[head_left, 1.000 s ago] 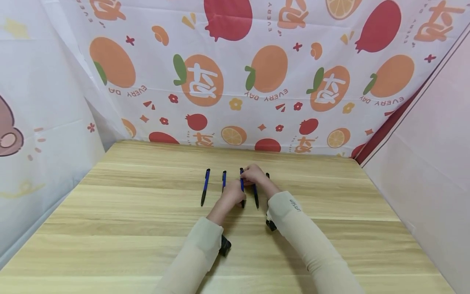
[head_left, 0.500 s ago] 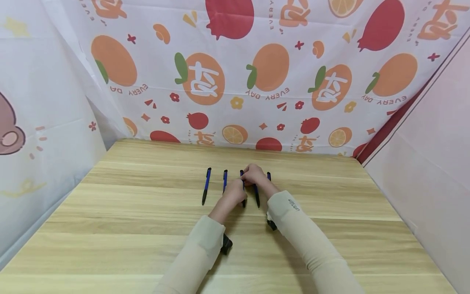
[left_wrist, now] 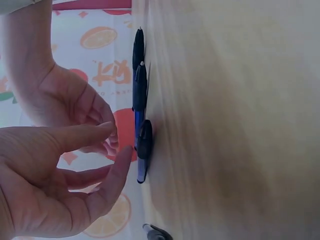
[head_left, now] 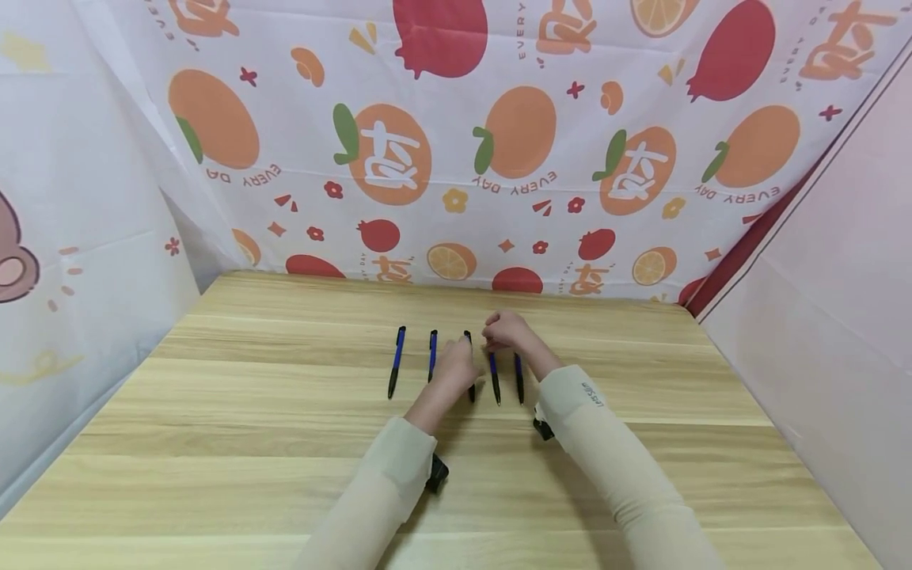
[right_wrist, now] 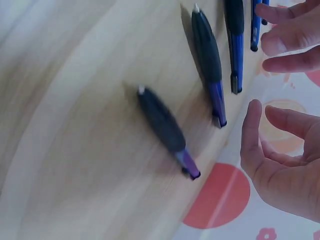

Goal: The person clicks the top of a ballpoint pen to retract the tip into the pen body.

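Observation:
Several blue pens with black grips lie roughly parallel in a row on the wooden table. My left hand (head_left: pixel 456 366) is over the middle pen (head_left: pixel 472 393), partly hiding it. In the left wrist view its thumb and forefinger are apart with nothing between them; a fingertip is close to a pen (left_wrist: pixel 144 142), and I cannot tell if it touches. My right hand (head_left: pixel 509 332) hovers above the top end of the fourth pen (head_left: pixel 495 380), holding nothing, fingers loosely bent. The rightmost pen (head_left: pixel 519 381) is partly behind that wrist. Left of my hands are the leftmost pen (head_left: pixel 396 362) and second pen (head_left: pixel 432 353).
The wooden table (head_left: pixel 249 443) reaches back to a fruit-print cloth (head_left: pixel 456 158). A white cloth (head_left: pixel 93 198) hangs at the left, and a pale panel (head_left: pixel 841 277) stands at the right. A small black device (head_left: pixel 437 473) sits under the left wrist, another (head_left: pixel 544 428) under the right.
Both hands have let go of the middle pen, which lies on the table. My right hand has moved up and right from it; my left hand has opened its fingers and stayed close.

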A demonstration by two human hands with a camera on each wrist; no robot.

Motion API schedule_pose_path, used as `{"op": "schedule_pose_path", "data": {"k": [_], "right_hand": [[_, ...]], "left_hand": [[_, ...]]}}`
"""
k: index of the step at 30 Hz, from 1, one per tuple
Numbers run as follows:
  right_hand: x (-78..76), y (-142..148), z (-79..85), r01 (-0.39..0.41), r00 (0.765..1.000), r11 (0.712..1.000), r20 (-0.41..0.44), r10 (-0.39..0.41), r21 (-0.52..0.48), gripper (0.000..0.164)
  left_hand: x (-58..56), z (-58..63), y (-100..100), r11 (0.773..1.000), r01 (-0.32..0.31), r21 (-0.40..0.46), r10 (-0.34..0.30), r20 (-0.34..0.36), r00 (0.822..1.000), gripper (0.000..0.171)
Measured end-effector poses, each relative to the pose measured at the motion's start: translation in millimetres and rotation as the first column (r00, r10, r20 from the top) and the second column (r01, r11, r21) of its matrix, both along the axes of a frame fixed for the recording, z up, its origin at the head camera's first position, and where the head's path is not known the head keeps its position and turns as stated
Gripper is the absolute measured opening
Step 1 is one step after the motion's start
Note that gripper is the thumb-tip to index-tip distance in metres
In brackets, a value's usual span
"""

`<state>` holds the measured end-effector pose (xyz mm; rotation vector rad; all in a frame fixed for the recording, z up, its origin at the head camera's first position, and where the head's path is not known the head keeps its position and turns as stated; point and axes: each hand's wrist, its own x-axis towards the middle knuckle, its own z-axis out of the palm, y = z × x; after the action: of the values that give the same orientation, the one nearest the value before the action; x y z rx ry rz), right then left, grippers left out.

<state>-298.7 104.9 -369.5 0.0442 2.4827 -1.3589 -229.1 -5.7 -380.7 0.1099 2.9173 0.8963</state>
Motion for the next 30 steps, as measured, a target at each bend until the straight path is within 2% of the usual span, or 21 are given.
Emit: {"op": "schedule_pose_path", "data": {"k": [2,5,9,13,15,18,22,23,24,25,26,28,30], "right_hand": [[-1.4,5.0,0.2,0.002,1.0,1.0,-0.011,-0.001,0.03,0.026],[-4.2,11.8,-1.3,0.001,1.0,0.998,-0.021,0.0,0.069,0.025],[-6.5,18.7,-3.9,-0.007,1.0,0.997,-0.014,0.008,0.071,0.026],[-6.2,23.5,-5.9,-0.016,1.0,0.998,-0.004,0.016,0.063,0.026],[-5.3,25.3,-6.5,-0.018,1.0,0.998,0.004,0.017,0.056,0.026],[-3.8,25.5,-8.3,-0.012,1.0,0.999,0.023,0.011,0.036,0.026],[-5.6,24.9,-12.1,0.012,0.999,0.999,0.044,-0.014,0.031,0.025],[-6.5,25.5,-13.6,0.003,0.999,1.0,0.037,-0.003,0.022,0.026],[-7.1,26.1,-14.8,-0.008,1.0,1.0,0.028,0.007,0.017,0.026],[-8.3,27.2,-16.9,-0.021,1.0,1.0,0.019,0.02,0.004,0.026],[-18.2,32.1,-29.7,-0.048,0.999,0.998,0.004,0.048,-0.034,0.024],[-26.4,34.9,-39.8,-0.061,0.998,0.997,0.011,0.062,-0.043,0.022],[-28.3,34.7,-43.0,-0.05,0.998,0.998,0.03,0.051,-0.038,0.021]], "left_hand": [[-1.1,2.9,4.4,0.999,0.013,-0.029,-0.013,0.005,1.0,0.053],[-2.7,8.0,12.4,0.997,0.057,-0.058,-0.057,0.009,0.998,0.04],[-4.4,12.4,23.6,0.994,0.105,-0.03,-0.105,0.007,0.994,0.023],[-6.0,10.5,32.2,0.993,0.108,-0.037,-0.107,0.032,0.994,0.024],[-7.1,7.4,35.3,0.993,0.107,-0.058,-0.104,0.05,0.993,0.027],[-9.8,1.9,37.9,0.984,0.118,-0.136,-0.111,0.061,0.992,0.023],[-20.1,-8.6,40.7,0.982,0.108,-0.156,-0.094,0.093,0.991,0.015],[-23.2,-11.8,41.5,0.983,0.102,-0.15,-0.088,0.097,0.991,0.015],[-30.7,-23.0,42.3,0.985,0.1,-0.139,-0.089,0.08,0.993,0.017],[-33.0,-25.7,42.9,0.987,0.096,-0.128,-0.086,0.083,0.993,0.019],[-34.2,-27.6,43.3,0.988,0.095,-0.123,-0.086,0.081,0.993,0.023],[-34.4,-28.8,43.8,0.992,0.084,-0.096,-0.076,0.085,0.993,0.032],[-32.7,-28.1,43.7,0.995,0.067,-0.067,-0.062,0.081,0.995,0.037]]}}
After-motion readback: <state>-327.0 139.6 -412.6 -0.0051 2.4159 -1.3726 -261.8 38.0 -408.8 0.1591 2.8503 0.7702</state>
